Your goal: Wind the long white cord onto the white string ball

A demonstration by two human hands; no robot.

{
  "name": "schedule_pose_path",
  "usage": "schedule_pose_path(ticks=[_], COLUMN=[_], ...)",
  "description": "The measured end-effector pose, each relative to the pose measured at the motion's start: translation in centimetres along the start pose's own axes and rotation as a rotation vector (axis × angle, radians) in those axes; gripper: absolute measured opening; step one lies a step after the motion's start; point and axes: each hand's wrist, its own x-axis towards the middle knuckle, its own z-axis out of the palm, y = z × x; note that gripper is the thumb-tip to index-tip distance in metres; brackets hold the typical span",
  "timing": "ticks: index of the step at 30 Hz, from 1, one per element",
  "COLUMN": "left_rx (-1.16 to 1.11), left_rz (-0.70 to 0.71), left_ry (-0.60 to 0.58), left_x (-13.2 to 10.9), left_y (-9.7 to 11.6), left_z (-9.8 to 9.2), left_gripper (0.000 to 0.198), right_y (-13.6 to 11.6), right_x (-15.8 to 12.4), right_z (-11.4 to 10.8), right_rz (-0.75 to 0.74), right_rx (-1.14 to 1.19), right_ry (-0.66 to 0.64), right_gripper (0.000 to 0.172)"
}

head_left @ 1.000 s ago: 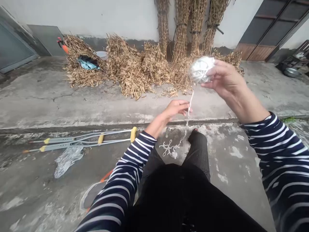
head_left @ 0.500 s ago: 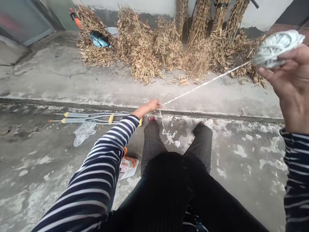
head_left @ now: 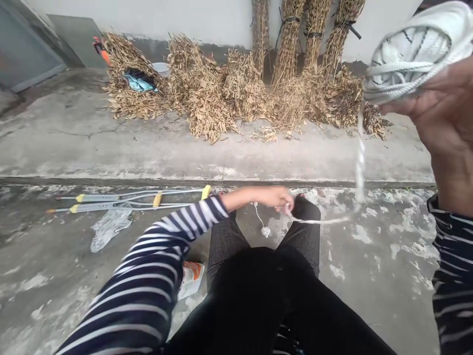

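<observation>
Right hand [head_left: 443,113] is raised, well right of the crutches [head_left: 129,201] and higher in frame, with fingers closed round a ball of cord [head_left: 414,49]. The cord [head_left: 318,221] drops from the ball (blurred on the fall), then runs level back toward the crutches. Left hand [head_left: 275,197] is just right of the crutch tops, pinched shut on the cord. A knotted tail [head_left: 265,230] hangs below it. Dry stalk bundles [head_left: 207,93] lie beyond the crutches, against the wall [head_left: 166,19].

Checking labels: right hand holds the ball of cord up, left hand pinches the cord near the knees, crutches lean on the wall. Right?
No: head view shows the crutches lying flat on the ground. Correct otherwise: right hand holds the ball of cord up, left hand pinches the cord.
</observation>
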Motion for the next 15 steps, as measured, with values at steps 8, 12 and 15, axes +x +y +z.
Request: schedule_pose_path(ticks=[8,12,15], left_rx=[0.213,0.214,0.031], left_rz=[-0.380,-0.305,-0.072], left_ry=[0.696,0.910,0.919], left_x=[-10.1,-2.1,5.6], left_y=[1.4,4.8,7.3], left_z=[-13.9,-18.4,-17.0], left_gripper=[0.029,0.028,0.027], right_y=[2.0,1.9,1.4], right_x=[2.4,2.6,2.5], right_z=[1.1,1.3,1.1], right_rz=[-0.084,-0.093,-0.071], right_rx=[-0.013,0.060,0.066], right_ry=[-0.036,-0.017,-0.015], right_gripper=[0.028,0.032,0.033])
